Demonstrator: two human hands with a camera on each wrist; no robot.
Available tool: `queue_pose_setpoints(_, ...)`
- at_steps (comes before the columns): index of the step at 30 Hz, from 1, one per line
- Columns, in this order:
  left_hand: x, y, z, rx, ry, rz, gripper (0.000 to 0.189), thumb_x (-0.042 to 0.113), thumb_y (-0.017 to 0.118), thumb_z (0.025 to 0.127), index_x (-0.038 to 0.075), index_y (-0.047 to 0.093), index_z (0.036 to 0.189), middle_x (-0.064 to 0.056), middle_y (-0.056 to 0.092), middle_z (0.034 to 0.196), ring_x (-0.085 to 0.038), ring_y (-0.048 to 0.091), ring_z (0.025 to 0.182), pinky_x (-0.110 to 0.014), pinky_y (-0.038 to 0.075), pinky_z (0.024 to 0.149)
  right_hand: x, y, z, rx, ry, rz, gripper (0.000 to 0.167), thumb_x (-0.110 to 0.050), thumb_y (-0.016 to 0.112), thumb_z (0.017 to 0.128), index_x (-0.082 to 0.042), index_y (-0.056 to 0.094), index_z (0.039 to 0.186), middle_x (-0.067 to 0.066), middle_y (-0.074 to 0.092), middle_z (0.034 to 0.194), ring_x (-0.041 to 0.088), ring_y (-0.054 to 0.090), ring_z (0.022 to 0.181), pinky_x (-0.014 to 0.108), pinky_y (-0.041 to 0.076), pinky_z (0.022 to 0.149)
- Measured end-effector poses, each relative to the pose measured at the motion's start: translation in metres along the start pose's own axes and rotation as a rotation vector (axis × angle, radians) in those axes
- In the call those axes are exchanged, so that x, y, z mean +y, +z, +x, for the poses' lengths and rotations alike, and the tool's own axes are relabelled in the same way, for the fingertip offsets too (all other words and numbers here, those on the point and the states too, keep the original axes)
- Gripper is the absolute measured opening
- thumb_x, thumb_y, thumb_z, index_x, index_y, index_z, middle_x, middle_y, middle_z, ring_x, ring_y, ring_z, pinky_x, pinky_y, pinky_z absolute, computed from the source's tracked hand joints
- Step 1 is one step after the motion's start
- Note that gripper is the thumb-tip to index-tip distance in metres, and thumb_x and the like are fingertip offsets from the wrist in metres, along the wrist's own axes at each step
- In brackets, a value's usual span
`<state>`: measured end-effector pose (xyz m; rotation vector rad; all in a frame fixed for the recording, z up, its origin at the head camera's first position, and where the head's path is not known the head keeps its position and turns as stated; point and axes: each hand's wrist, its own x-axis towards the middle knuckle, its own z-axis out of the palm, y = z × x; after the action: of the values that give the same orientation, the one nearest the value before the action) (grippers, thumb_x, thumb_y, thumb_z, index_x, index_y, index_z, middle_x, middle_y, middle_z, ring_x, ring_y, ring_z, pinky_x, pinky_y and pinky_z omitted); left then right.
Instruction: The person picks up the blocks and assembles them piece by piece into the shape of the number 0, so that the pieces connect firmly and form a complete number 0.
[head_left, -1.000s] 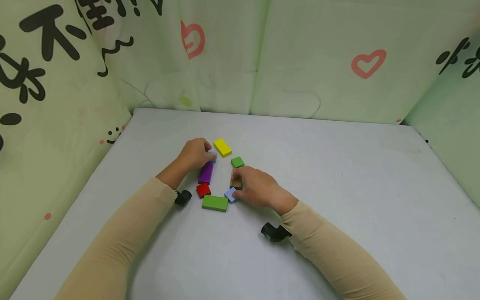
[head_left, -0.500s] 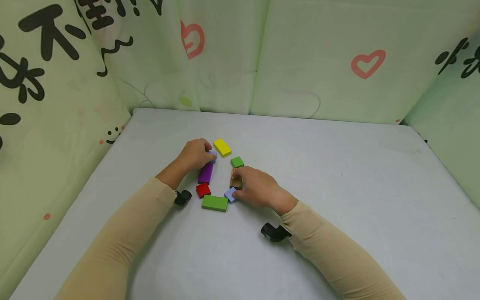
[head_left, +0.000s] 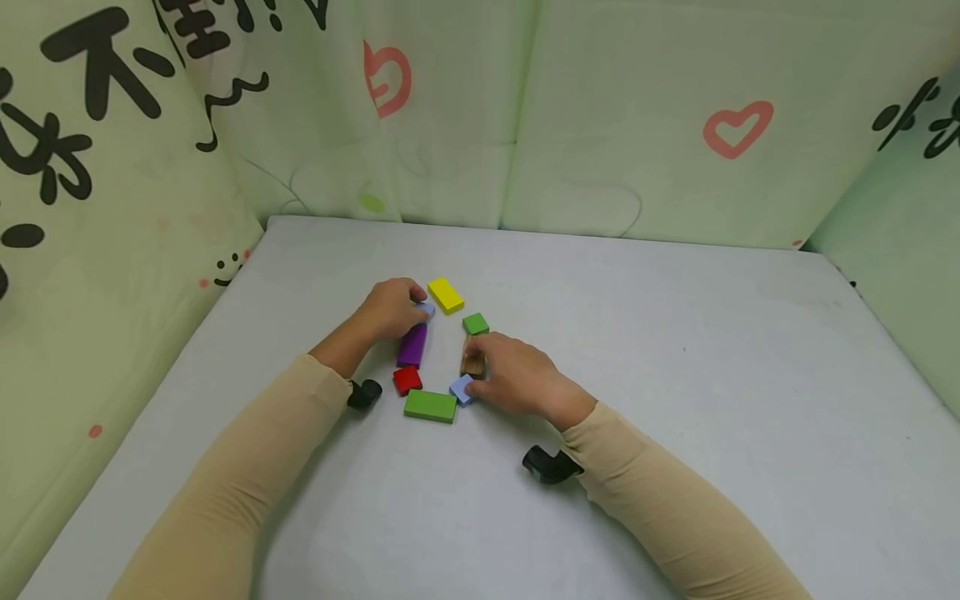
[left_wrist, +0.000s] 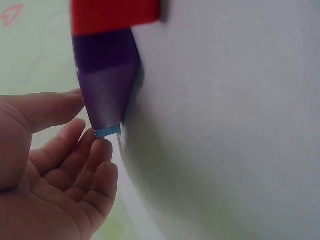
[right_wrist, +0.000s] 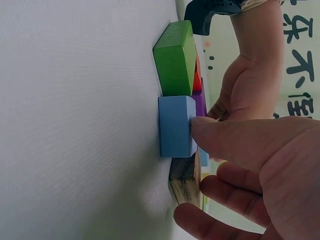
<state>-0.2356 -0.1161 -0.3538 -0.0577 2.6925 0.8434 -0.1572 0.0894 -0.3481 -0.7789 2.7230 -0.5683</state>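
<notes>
Near the far left of a ring of blocks, my left hand [head_left: 391, 307] pinches a small light-blue block [head_left: 427, 311], partly hidden by the fingers. It sits at the far end of a purple block [head_left: 412, 346]. My right hand [head_left: 521, 374] lies along the ring's right side. Its thumb touches the upper face of a second light-blue block [right_wrist: 176, 126], and its extended fingers rest by a brown wood-grained block [right_wrist: 185, 183], partly covered. Beyond that lies a small green block [head_left: 476, 323], and a yellow block [head_left: 446, 296] lies at the far end.
A red block [head_left: 407, 380] and a long green block [head_left: 430, 406] form the near side of the ring. All the blocks lie on a white table [head_left: 675, 350]. Printed pale-green curtains [head_left: 615, 125] enclose its back and sides.
The light-blue block under my left fingers has turned slightly and shifted a little away from me. My right hand and the other blocks stay where they were.
</notes>
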Motion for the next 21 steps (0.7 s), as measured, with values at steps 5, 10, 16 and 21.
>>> queue_pose_setpoints(5,0.0012,-0.0014,-0.0025,-0.006,0.0,-0.001,0.034,0.016,0.063,0.099,0.005,0.06,0.13,-0.012,0.058,0.13,-0.027,0.058,0.106,-0.035,0.053,0.094,0.0007,0.0004,0.0003,0.006,-0.003,-0.006,0.029,-0.023,0.076,0.089,-0.012,0.062,0.113,-0.001,0.059,0.102,0.018,0.056,0.092,0.035,0.05,0.08)
queue_pose_setpoints(10,0.0003,-0.0016,-0.0012,-0.014,-0.002,-0.006,0.035,0.017,0.062,0.099,0.006,0.059,0.132,-0.012,0.058,0.131,-0.027,0.058,0.106,-0.036,0.053,0.094,0.0007,0.0001,-0.0001,0.007,-0.003,-0.007,0.03,-0.022,0.076,0.089,-0.012,0.062,0.114,0.0,0.06,0.103,0.019,0.056,0.092,0.035,0.05,0.08)
queue_pose_setpoints(16,-0.0022,-0.0013,0.0024,-0.015,-0.002,-0.012,0.036,0.018,0.063,0.099,0.005,0.059,0.132,-0.012,0.058,0.13,-0.027,0.057,0.106,-0.037,0.052,0.094,0.0006,0.0001,0.0,0.006,-0.005,-0.01,0.031,-0.023,0.076,0.089,-0.011,0.062,0.114,0.0,0.06,0.103,0.019,0.056,0.092,0.035,0.05,0.081)
queue_pose_setpoints(21,-0.0017,-0.0016,0.0018,-0.002,0.004,-0.006,0.035,0.017,0.063,0.098,0.004,0.06,0.13,-0.013,0.058,0.129,-0.027,0.057,0.105,-0.036,0.052,0.094,0.0007,0.0,0.0006,0.003,-0.008,-0.012,0.031,-0.023,0.076,0.09,-0.01,0.062,0.114,0.0,0.06,0.103,0.019,0.056,0.092,0.035,0.05,0.081)
